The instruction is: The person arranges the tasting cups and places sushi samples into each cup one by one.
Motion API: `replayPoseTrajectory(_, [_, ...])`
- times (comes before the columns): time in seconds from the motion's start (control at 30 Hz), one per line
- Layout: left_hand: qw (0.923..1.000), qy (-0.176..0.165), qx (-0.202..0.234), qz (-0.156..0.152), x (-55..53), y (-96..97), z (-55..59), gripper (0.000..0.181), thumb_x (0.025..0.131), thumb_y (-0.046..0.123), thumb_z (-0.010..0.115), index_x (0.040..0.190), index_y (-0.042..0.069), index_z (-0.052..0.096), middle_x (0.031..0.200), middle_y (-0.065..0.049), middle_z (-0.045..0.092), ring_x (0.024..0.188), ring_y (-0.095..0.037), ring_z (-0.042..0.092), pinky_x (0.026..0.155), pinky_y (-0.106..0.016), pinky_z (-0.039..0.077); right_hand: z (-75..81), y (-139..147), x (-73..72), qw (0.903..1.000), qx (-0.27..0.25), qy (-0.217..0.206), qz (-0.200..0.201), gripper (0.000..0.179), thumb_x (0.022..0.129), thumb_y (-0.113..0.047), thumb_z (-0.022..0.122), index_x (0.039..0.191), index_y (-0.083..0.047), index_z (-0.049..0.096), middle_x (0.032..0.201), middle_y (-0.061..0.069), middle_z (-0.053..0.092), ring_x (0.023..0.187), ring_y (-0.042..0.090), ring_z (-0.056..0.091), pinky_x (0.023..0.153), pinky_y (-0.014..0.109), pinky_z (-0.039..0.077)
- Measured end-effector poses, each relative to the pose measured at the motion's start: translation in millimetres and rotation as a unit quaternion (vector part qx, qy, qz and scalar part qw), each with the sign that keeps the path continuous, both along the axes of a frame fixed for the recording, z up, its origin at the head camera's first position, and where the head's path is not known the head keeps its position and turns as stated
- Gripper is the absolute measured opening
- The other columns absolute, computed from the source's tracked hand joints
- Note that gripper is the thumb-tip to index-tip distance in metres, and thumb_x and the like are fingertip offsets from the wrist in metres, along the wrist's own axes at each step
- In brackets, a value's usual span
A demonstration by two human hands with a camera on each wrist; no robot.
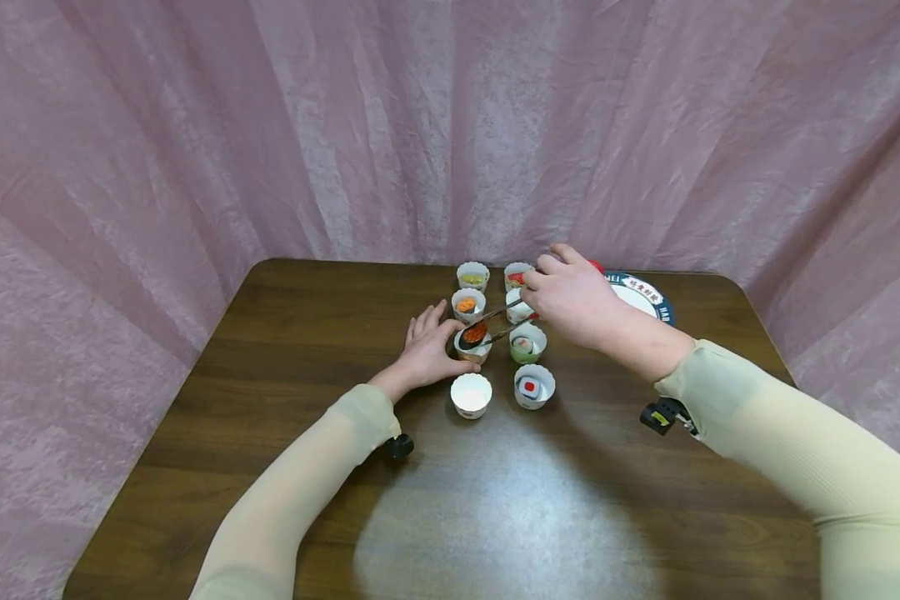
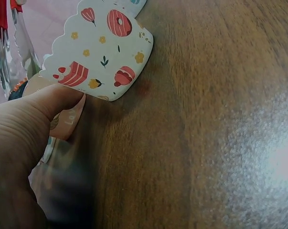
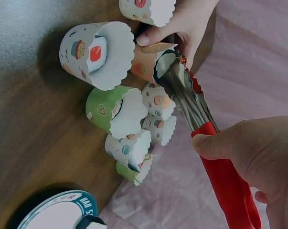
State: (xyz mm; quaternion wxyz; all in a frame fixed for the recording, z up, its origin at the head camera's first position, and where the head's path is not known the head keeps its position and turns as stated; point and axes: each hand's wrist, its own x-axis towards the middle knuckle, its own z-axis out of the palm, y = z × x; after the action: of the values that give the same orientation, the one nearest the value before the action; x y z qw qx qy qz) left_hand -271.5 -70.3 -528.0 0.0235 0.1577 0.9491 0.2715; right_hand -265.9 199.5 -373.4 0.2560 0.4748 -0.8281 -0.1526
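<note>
My right hand [image 1: 573, 300] grips red-handled metal tongs [image 3: 225, 186], thumb along the handle. Between the tong tips is a toy-like sushi piece [image 1: 473, 335] with a dark wrap and orange roe on top, at the mouth of a peach paper cup [image 3: 143, 66]. My left hand [image 1: 427, 354] holds that cup from the left, thumb on its near side and forefinger on the far side. A white paper cup [image 2: 103, 50] with cake prints stands just in front of the left thumb.
Paper cups stand in two rows; one white cup [image 1: 534, 388] holds a sushi piece with a red centre, a green cup [image 1: 527, 353] another. Behind them a white cup [image 1: 468, 307] has an orange-topped piece. A blue-rimmed plate [image 1: 664, 310] lies at the back right, before a pink curtain [image 1: 390, 125].
</note>
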Motion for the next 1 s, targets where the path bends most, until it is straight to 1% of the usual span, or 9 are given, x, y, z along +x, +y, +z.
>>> replayPoseTrajectory(0.13, [1.0,0.0,0.003,0.002,1.3,0.5,0.6,0.065,0.077,0.056,0.086,0.128,0.024,0.062,0.17,-0.013,0.01,0.155,-0.038,0.005,0.121,-0.061,0.0,-1.2,-4,-0.6,1.0,0.005,0.002,0.002,0.012,0.085,0.001,0.071,0.083,-0.011,0.074,0.089,0.002,0.062,0.086,0.03,0.055,0.098,0.051,0.04])
replayPoseTrajectory(0.23, [1.0,0.001,0.001,0.002,1.3,1.0,0.7,0.064,0.077,0.056,0.086,0.127,0.025,0.062,0.17,-0.012,0.01,0.155,-0.038,0.005,0.121,-0.061,0.0,-1.4,-8,0.0,0.9999,0.015,0.001,0.001,0.013,0.084,0.001,0.071,0.086,-0.011,0.076,0.097,0.003,0.066,0.088,0.031,0.056,0.098,0.051,0.04])
replayPoseTrajectory(0.33, [1.0,0.003,0.001,0.002,1.6,1.2,1.1,0.062,0.077,0.056,0.086,0.126,0.026,0.062,0.17,-0.012,0.01,0.155,-0.038,0.005,0.12,-0.061,0.0,-1.3,-12,0.4,0.9996,0.028,-0.001,0.0,0.014,0.084,0.0,0.073,0.09,-0.011,0.077,0.101,0.004,0.067,0.091,0.032,0.057,0.097,0.05,0.04])
replayPoseTrajectory(0.6, [1.0,0.004,0.003,-0.001,3.3,1.2,2.7,0.061,0.077,0.054,0.086,0.127,0.026,0.063,0.17,-0.012,0.012,0.154,-0.04,0.006,0.12,-0.063,0.002,-1.9,-20,0.3,0.9992,0.041,0.005,-0.002,0.016,0.087,0.0,0.07,0.091,-0.014,0.078,0.093,0.004,0.062,0.09,0.031,0.056,0.094,0.048,0.039])
replayPoseTrajectory(0.77, [1.0,0.002,0.002,-0.001,4.1,0.6,3.6,0.061,0.078,0.055,0.085,0.126,0.024,0.062,0.17,-0.013,0.011,0.154,-0.04,0.006,0.12,-0.063,0.002,0.4,-19,0.9,0.9994,0.035,0.004,-0.006,0.017,0.084,0.002,0.072,0.092,-0.012,0.078,0.094,0.004,0.062,0.092,0.032,0.057,0.096,0.049,0.039])
replayPoseTrajectory(1.0, [1.0,0.0,-0.004,0.001,3.2,0.4,2.9,0.062,0.078,0.056,0.085,0.127,0.024,0.062,0.17,-0.012,0.011,0.154,-0.039,0.006,0.12,-0.063,0.002,9.0,-11,2.7,0.9998,0.018,-0.002,-0.008,0.014,0.081,0.001,0.073,0.09,-0.009,0.076,0.096,0.005,0.062,0.091,0.034,0.057,0.098,0.05,0.04])
